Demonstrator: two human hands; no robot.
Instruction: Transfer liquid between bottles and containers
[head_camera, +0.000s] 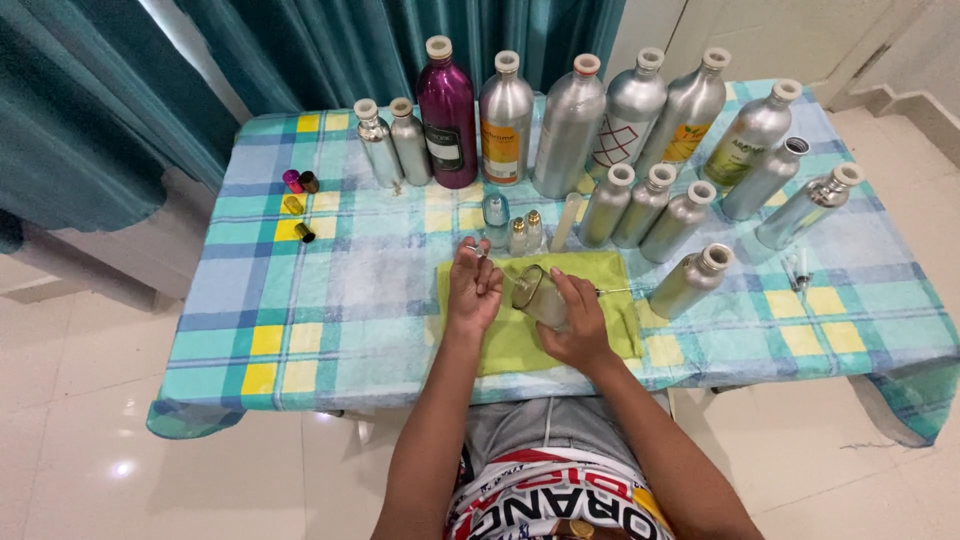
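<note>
My right hand (577, 325) grips a small clear glass beaker (537, 294), tilted with its mouth toward the left, over a yellow-green cloth (520, 345). My left hand (473, 287) is closed around a small clear item near its fingertips (474, 252), too small to identify, just left of the beaker. Both hands are above the cloth at the table's near middle. Just beyond them stand a small blue-tinted glass bottle (495, 212) and two tiny vials (526, 234).
A table with a blue, green and yellow checked cloth (330, 300) carries a back row of tall aluminium bottles (566, 128) and one purple bottle (447, 112), smaller silver bottles (692, 283) at right, small coloured caps (298, 182) at left, and a syringe (800, 268).
</note>
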